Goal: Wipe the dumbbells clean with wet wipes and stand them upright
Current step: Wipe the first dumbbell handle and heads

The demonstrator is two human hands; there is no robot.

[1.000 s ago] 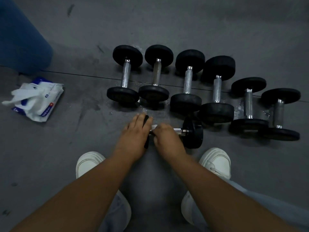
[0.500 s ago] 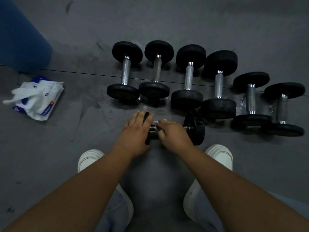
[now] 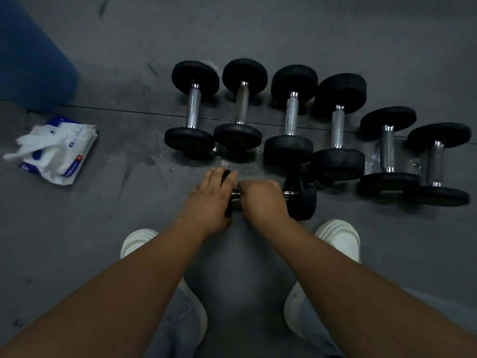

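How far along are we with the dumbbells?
Done: unclear; six dumbbells lie sideways in a row, wet marks beside them. In hand: left hand holds a seventh dumbbell by one end, right hand grips its handle. Left: standing all seven upright.

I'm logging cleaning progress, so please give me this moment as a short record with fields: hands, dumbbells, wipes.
left hand: grips the left head of the held dumbbell
right hand: curled round its metal handle; pale strip at the fingers, probably a wipe
held dumbbell: on its side on the floor, handle crosswise
row of six dumbbells: beyond it, side by side; upright or lying, cannot tell
wipe pack: on the floor far left, open, wipes sticking out
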